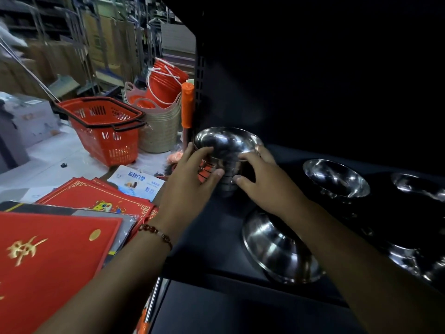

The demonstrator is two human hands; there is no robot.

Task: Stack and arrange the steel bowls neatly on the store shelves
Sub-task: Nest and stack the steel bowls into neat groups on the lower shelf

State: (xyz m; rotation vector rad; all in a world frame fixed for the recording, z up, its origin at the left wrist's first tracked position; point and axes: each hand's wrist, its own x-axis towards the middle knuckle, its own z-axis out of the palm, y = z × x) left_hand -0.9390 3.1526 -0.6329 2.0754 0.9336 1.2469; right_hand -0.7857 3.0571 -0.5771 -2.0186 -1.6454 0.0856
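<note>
Both hands are hugging a stack of steel bowls [222, 160] at the left end of the dark shelf [216, 237]: left hand [190, 179] and right hand [262, 179] are curling around its sides. The shiny, round, smooth bowls could be slipping or tipping if squeezed unevenly. Another bowl [279, 251] is lying nearby.
</note>
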